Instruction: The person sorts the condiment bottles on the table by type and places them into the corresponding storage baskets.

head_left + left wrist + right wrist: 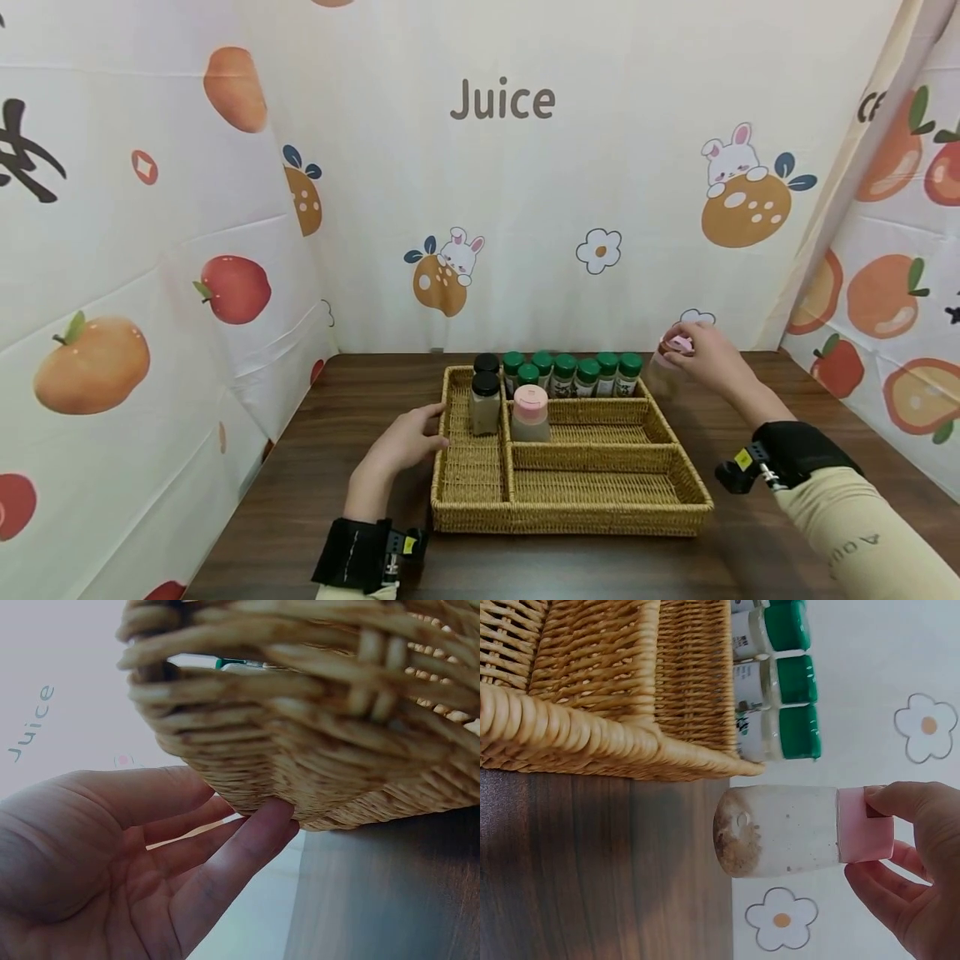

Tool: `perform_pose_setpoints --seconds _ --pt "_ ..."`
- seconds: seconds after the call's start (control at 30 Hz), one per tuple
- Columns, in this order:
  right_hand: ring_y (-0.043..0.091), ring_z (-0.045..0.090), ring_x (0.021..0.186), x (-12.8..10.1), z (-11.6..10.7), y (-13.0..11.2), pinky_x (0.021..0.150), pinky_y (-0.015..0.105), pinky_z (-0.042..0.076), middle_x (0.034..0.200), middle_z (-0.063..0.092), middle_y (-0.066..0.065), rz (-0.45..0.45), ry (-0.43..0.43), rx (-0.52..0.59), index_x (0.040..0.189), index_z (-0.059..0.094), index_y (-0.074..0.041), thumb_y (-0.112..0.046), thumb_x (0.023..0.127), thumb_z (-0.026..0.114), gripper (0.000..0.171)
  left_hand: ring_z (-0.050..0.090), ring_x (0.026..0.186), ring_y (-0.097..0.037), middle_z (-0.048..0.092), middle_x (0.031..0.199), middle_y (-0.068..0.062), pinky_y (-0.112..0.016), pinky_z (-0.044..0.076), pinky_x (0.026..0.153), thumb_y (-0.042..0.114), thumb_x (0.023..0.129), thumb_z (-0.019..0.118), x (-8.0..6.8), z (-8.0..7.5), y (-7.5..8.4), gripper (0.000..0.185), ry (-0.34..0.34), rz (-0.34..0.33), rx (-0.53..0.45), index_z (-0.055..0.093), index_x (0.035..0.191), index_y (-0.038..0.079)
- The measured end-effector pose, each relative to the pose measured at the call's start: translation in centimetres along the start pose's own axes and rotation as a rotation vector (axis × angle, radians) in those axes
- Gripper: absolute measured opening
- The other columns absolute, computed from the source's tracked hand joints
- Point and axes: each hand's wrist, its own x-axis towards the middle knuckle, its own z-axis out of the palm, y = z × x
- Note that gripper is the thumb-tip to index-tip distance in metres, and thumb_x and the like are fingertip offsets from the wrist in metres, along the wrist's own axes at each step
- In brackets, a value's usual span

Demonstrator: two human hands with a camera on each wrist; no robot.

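Observation:
My right hand pinches a seasoning jar by its pink cap, to the right of the woven basket's back corner. The jar's clear body has some brown powder at its bottom. At the left side of the divided basket, my left hand rests its fingertips against the outer wall; the left wrist view shows the fingers fairly straight on the weave. A second pink-capped jar stands in the basket's middle compartment.
Black-capped jars stand in the left compartment. Several green-capped jars fill the back compartment. The basket sits on a dark wooden table, with a printed cloth hanging behind it and at both sides.

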Motion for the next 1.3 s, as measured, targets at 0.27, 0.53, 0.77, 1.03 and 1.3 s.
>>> perform_pose_setpoints --seconds 0.27,0.53,0.77,1.03,1.3 --pt "0.039 0.054 0.100 -0.6 -1.7 -1.7 0.077 0.054 0.046 0.111 0.058 0.026 -0.016 0.091 0.002 0.111 0.065 -0.001 -0.015 0.093 0.068 0.023 0.054 0.130 -0.040 0.045 0.152 -0.023 -0.056 0.048 0.098 0.009 0.096 0.065 0.0 0.0 -0.1 0.060 -0.001 0.008 0.000 0.043 0.151 0.005" --pt "0.039 0.057 0.100 -1.0 -2.5 -3.3 0.079 0.055 0.049 0.112 0.058 0.025 -0.068 0.170 0.020 0.110 0.067 -0.002 -0.012 0.091 0.071 0.023 0.049 0.135 -0.041 0.044 0.153 -0.023 -0.058 0.046 0.101 0.009 0.096 0.065 0.0 0.0 -0.1 0.059 -0.004 0.003 0.006 0.043 0.151 0.006" --pt "0.034 0.059 0.096 -1.5 -3.2 -5.6 0.078 0.052 0.052 0.107 0.059 0.019 -0.125 0.232 0.021 0.108 0.067 -0.004 -0.012 0.089 0.073 0.021 0.047 0.137 -0.042 0.044 0.153 -0.023 -0.059 0.045 0.101 0.010 0.096 0.065 0.0 -0.1 -0.1 0.059 -0.002 0.007 0.006 0.043 0.151 0.006" --pt "0.030 0.060 0.097 -1.7 -2.4 -7.8 0.078 0.049 0.059 0.108 0.062 0.016 -0.174 0.221 0.075 0.107 0.067 -0.007 -0.010 0.088 0.072 0.020 0.046 0.137 -0.043 0.044 0.153 -0.023 -0.060 0.045 0.102 0.010 0.096 0.065 0.0 -0.1 -0.2 0.060 -0.003 0.003 0.006 0.043 0.151 0.006" --pt "0.031 0.063 0.099 -1.9 -1.4 -9.5 0.078 0.045 0.059 0.112 0.061 0.015 -0.193 0.172 0.117 0.111 0.066 -0.008 -0.010 0.089 0.071 0.023 0.054 0.130 -0.040 0.045 0.152 -0.023 -0.056 0.048 0.098 0.010 0.096 0.065 -0.1 -0.1 0.0 0.060 -0.005 0.011 0.006 0.043 0.151 0.006"
